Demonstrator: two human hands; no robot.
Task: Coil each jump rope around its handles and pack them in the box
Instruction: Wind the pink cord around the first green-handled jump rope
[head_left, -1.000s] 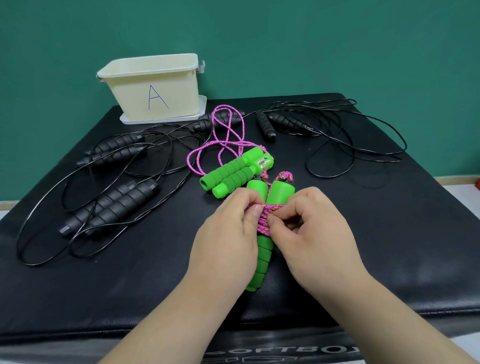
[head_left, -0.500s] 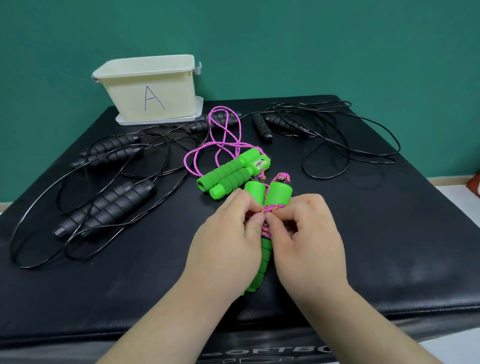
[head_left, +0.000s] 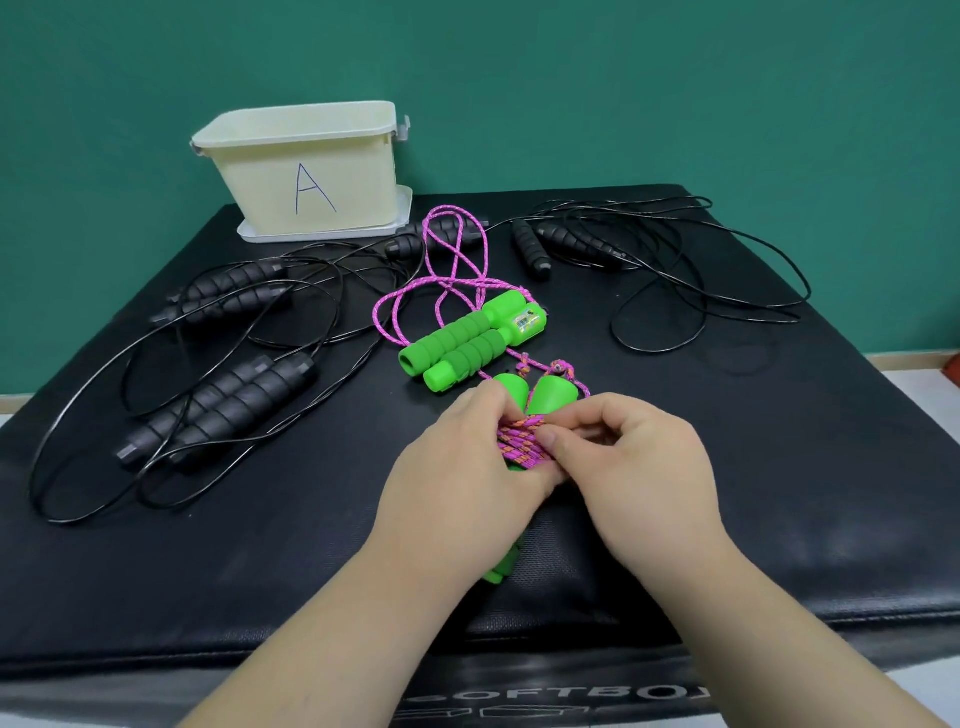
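The right hand (head_left: 641, 467) pinches the pink cord (head_left: 521, 448) between thumb and finger. The left hand (head_left: 467, 480) has its grip curled around the 2 green handles (head_left: 555, 399) that this cord wraps. Just beyond the grip lies another green jump rope (head_left: 470, 338), uncoiled. Black jump ropes (head_left: 228, 405) lie loose on the surface (head_left: 779, 467) at both sides. The box (head_left: 260, 176) stands far beyond, to the left.

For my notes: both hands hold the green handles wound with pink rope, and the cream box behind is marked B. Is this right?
No. The head view shows the cream box marked A, not B. The rest holds: the left hand and right hand hold the green handles wound with pink rope.
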